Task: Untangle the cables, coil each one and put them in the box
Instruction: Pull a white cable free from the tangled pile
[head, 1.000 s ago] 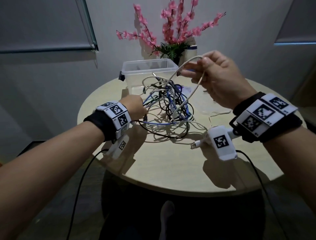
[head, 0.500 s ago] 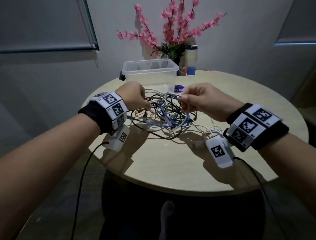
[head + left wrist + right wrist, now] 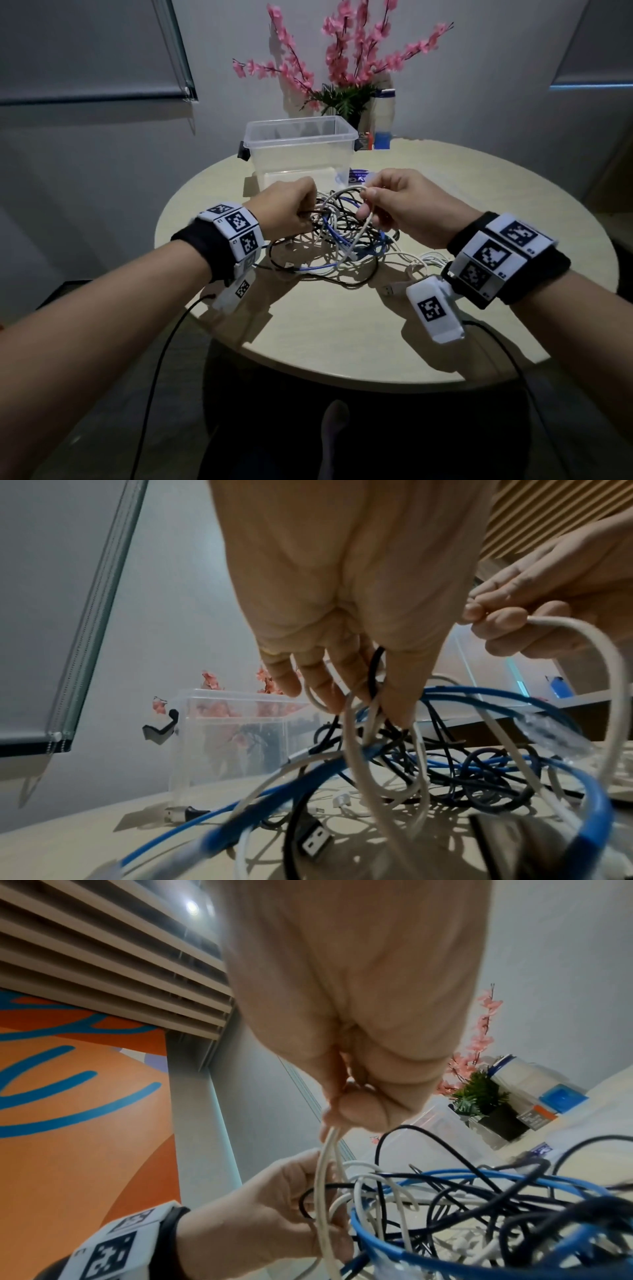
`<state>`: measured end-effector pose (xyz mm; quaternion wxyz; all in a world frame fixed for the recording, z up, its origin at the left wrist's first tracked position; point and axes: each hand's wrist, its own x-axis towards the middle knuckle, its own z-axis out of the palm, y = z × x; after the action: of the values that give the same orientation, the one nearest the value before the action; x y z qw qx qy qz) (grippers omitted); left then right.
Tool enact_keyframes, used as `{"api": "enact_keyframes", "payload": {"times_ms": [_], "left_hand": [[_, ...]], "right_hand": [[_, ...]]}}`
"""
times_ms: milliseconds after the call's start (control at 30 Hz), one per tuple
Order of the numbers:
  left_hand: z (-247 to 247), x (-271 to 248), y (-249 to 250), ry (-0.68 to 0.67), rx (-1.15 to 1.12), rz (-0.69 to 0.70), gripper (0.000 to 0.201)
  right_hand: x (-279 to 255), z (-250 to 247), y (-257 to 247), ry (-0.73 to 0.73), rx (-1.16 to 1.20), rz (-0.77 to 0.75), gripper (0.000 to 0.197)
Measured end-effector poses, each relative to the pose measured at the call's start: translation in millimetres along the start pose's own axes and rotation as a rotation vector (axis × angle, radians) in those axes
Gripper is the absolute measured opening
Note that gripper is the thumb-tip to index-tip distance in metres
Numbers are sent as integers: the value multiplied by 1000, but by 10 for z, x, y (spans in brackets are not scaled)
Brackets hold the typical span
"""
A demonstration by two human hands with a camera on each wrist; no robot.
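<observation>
A tangle of white, blue and black cables [image 3: 337, 245] lies in the middle of the round table [image 3: 342, 325]. My left hand [image 3: 291, 209] sits at the tangle's left side, fingers curled round white and black strands [image 3: 359, 704]. My right hand [image 3: 394, 205] pinches a loop of off-white cable [image 3: 363, 226] between thumb and fingers [image 3: 349, 1110], just above the pile. That cable [image 3: 325, 1191] runs down past the left hand [image 3: 260, 1218]. The clear plastic box [image 3: 301, 150] stands behind the tangle, with no cable inside.
A vase of pink blossom branches [image 3: 346, 68] and a white-and-blue bottle [image 3: 383, 120] stand behind the box at the table's far edge. A USB plug [image 3: 390, 289] lies near my right wrist. Wires from the wrist cameras hang off the table's front edge.
My right hand came down from high above the box to just over the tangle, still holding the off-white cable. My left hand moved slightly forward and up onto the pile.
</observation>
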<state>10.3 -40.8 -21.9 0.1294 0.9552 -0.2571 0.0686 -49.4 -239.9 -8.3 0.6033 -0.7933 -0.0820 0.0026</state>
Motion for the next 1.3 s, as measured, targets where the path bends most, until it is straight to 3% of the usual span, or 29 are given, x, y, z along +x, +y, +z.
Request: {"api": "enact_keyframes", "payload": {"times_ms": [200, 367, 467, 567, 633, 833, 933, 1033, 1100, 1167, 1233, 1300], "left_hand": [[7, 17, 37, -45, 266, 68, 2], [-87, -3, 76, -192, 646, 3, 22], [-109, 23, 104, -289, 698, -93, 31], [-109, 47, 32, -282, 606, -171, 56], [-131, 24, -13, -301, 530, -228, 60], [-241, -17, -100, -417, 333, -263, 27], [-303, 21, -62, -427, 163, -284, 30], [-312, 36, -112, -318, 11, -312, 57], [-255, 70, -200, -229, -80, -370, 63], [-202, 99, -230, -170, -320, -463, 69], [-179, 110, -228, -84, -540, -527, 62], [-174, 110, -207, -10, -617, -526, 35]], "right_hand": [[21, -73, -89, 79, 183, -17, 19], [38, -82, -104, 97, 113, -95, 21], [29, -89, -137, 95, 89, -143, 21], [5, -134, -195, 97, 113, -188, 21], [-30, -204, -262, 102, 149, -223, 21], [-87, -430, -403, 135, 264, -299, 21], [-107, -451, -368, 150, 282, -313, 20], [-115, -448, -295, 176, 161, -281, 20], [-118, -433, -241, 184, 27, -242, 20], [-118, -399, -199, 170, -85, -180, 17], [-108, -340, -164, 134, -147, -87, 16], [-81, -278, -122, 126, -247, -25, 28]]}}
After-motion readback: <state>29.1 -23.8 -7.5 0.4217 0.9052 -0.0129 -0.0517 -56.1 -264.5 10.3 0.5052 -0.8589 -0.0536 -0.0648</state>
